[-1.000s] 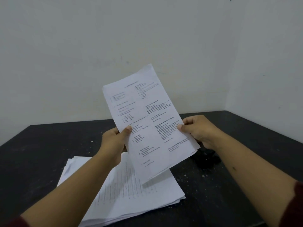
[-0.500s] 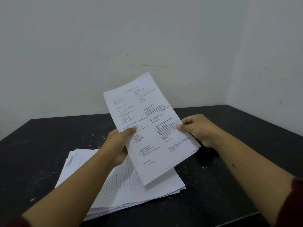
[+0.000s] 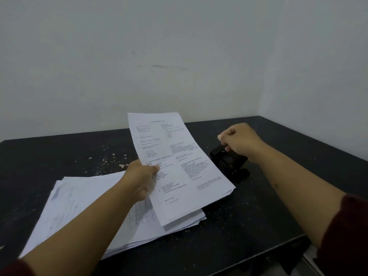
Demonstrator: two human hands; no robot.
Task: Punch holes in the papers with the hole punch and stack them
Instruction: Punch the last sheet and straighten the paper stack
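My left hand [image 3: 142, 177] pinches a thin sheaf of printed papers [image 3: 179, 168] by its left edge and holds it tilted above the table. The sheaf's right edge lies next to the black hole punch [image 3: 229, 161], which stands on the dark table to the right. My right hand [image 3: 238, 141] is curled into a fist just above the punch's far end, fingers closed; whether it touches the punch I cannot tell. A larger stack of white papers [image 3: 85, 212] lies flat under my left arm.
The black table [image 3: 249, 222] is speckled with small paper bits [image 3: 111, 159] behind the stack. White walls meet in a corner at the back right. The table's front edge runs along the lower right.
My right hand has let go of the sheaf and moved right and back to the hole punch. The sheaf, now held by my left hand alone, has dropped lower toward the table.
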